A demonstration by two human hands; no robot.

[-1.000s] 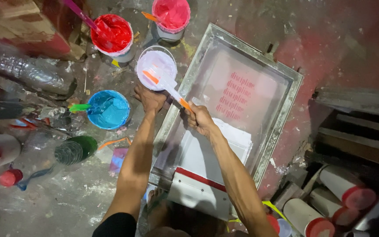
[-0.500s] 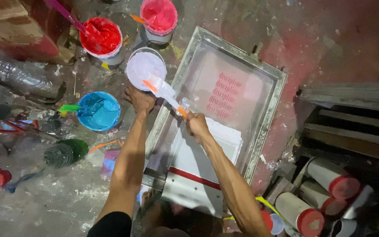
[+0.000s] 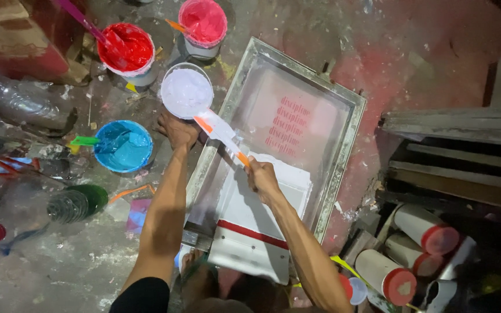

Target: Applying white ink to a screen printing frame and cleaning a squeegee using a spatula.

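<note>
— What is in the right hand (image 3: pixel 262 177)?

— A flat orange spatula (image 3: pixel 222 132) smeared with white paint. The fingers are closed round its lower end, and the blade slants up and to the left, its tip at the rim of the tub of white paint (image 3: pixel 187 91).

— And the left hand (image 3: pixel 179 131)?

— It rests just below that white tub, fingers bent at the tub's base. Whether it really grips the tub I cannot tell; it is at least touching or right against it.

— Where does all this sit?

— The tub stands on the floor at the upper left corner of a metal-framed printing screen (image 3: pixel 352 124). The spatula crosses over the frame's left edge. The mesh shows faded red lettering, and a white squeegee with a red stripe (image 3: pixel 250 232) lies across the near end of the frame.

— What else is around?

— A tub of red paint (image 3: pixel 126 49) and a tub of pink paint (image 3: pixel 203 22) beyond the white one, a tub of blue paint (image 3: pixel 124 146) left of the left hand, and a green bottle (image 3: pixel 76 203) lying nearer the person. On the right, several white rolls with red ends (image 3: pixel 418 229) lie beside wooden planks.
</note>
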